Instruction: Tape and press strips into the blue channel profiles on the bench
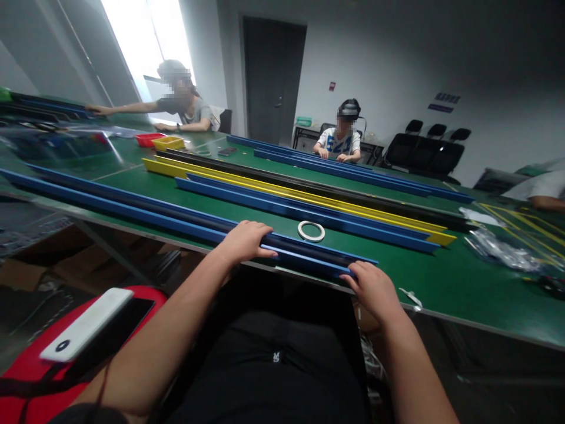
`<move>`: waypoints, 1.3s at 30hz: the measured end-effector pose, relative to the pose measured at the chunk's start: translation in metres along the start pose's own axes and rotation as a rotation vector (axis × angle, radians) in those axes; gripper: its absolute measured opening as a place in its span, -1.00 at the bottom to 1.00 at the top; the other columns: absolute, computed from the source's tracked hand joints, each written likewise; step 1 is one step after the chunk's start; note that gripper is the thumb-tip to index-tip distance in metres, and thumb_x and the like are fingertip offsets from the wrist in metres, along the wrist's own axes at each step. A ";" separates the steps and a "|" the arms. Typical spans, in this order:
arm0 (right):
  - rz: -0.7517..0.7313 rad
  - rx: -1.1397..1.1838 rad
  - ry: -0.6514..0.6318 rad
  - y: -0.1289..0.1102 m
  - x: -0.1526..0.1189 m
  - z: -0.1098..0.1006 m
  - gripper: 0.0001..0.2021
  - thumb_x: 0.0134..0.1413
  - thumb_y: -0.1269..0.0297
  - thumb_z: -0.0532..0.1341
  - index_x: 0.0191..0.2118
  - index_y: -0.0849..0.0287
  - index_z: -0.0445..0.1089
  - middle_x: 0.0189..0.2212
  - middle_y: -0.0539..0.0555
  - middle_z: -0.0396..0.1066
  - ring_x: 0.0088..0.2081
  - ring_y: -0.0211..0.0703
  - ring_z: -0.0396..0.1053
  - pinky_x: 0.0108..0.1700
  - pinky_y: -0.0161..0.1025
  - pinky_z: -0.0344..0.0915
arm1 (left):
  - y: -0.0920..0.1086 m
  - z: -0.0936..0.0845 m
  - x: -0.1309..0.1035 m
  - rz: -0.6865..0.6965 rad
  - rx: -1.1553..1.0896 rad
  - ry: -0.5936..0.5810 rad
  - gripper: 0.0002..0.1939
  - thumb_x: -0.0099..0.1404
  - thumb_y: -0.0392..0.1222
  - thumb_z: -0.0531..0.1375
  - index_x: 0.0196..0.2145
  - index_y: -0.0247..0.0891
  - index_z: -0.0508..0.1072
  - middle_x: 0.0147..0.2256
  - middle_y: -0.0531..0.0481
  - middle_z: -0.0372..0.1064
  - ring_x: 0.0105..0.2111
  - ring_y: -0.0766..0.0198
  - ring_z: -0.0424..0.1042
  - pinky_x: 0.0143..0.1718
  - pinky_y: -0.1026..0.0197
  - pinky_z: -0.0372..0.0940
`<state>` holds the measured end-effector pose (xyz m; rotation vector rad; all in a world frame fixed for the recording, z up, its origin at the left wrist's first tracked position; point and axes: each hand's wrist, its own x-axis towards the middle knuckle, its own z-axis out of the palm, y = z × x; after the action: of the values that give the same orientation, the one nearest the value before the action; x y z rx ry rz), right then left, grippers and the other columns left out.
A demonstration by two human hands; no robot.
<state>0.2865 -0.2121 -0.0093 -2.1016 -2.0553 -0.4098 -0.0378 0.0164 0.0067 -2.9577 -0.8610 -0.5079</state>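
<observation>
The near blue channel (176,225) lies along the front edge of the table (454,282), from far left to lower centre of the frame. Our left hand (247,240) grips it at centre; our right hand (371,288) pinches its right end, likely spaced apart to steady so long a piece. The white ring (311,239) sits just beyond, perhaps for easy reach. Farther up, the yellow channel (176,170) lies parallel, presumably saving room.

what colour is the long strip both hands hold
The strip is blue, darker inside; head view.
</observation>
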 end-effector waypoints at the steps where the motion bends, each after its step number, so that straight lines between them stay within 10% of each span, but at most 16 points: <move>1: 0.017 0.046 -0.001 -0.001 0.001 -0.003 -0.74 0.27 0.04 0.13 -0.30 0.09 0.39 -0.33 0.06 0.44 -0.23 -0.10 0.34 -0.20 -0.21 0.15 | 0.003 0.002 0.000 -0.016 0.022 0.023 -0.28 0.12 0.36 0.23 0.07 -0.18 0.41 -0.07 -0.12 0.48 -0.03 0.03 0.43 0.02 0.08 0.22; 7: 0.068 0.268 0.235 -0.050 0.017 -0.011 -0.77 0.28 0.14 0.09 -0.12 0.13 0.41 -0.09 0.16 0.43 -0.02 -0.05 0.32 0.05 -0.13 0.17 | 0.067 0.022 0.020 -0.019 0.021 0.138 -0.31 0.11 0.38 0.23 0.00 -0.18 0.42 -0.11 -0.12 0.48 -0.06 0.03 0.44 0.01 0.05 0.22; 13: 0.071 0.086 0.165 -0.074 0.044 0.002 -0.66 0.33 0.15 0.01 0.08 0.13 0.35 0.07 0.20 0.36 0.09 -0.02 0.25 0.14 -0.07 0.05 | 0.125 0.037 0.053 -0.004 -0.011 0.134 -0.54 0.21 0.16 0.25 -0.09 -0.21 0.44 -0.17 -0.14 0.49 -0.12 0.02 0.46 -0.08 0.02 0.25; 22: 0.229 -0.106 0.034 -0.046 0.050 -0.002 -0.49 0.32 -0.14 -0.12 -0.11 0.12 0.40 -0.22 0.17 0.44 -0.14 -0.01 0.32 -0.11 -0.10 0.04 | 0.127 0.037 0.057 0.025 -0.010 0.136 -0.41 0.18 0.32 0.21 -0.08 -0.24 0.44 -0.17 -0.17 0.48 -0.12 -0.01 0.46 -0.09 0.01 0.24; 39: 0.273 -0.068 0.087 -0.095 0.044 -0.006 -0.49 0.34 -0.10 -0.13 -0.21 0.16 0.42 -0.27 0.21 0.44 -0.15 0.02 0.31 -0.10 -0.06 0.04 | 0.106 0.021 0.021 0.047 -0.040 0.127 -0.39 0.14 0.32 0.24 -0.05 -0.20 0.46 -0.16 -0.13 0.52 -0.13 0.03 0.47 -0.07 0.05 0.26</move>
<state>0.1917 -0.1690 0.0036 -2.3171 -1.6983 -0.5237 0.0409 -0.0598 0.0010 -2.9350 -0.7765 -0.7100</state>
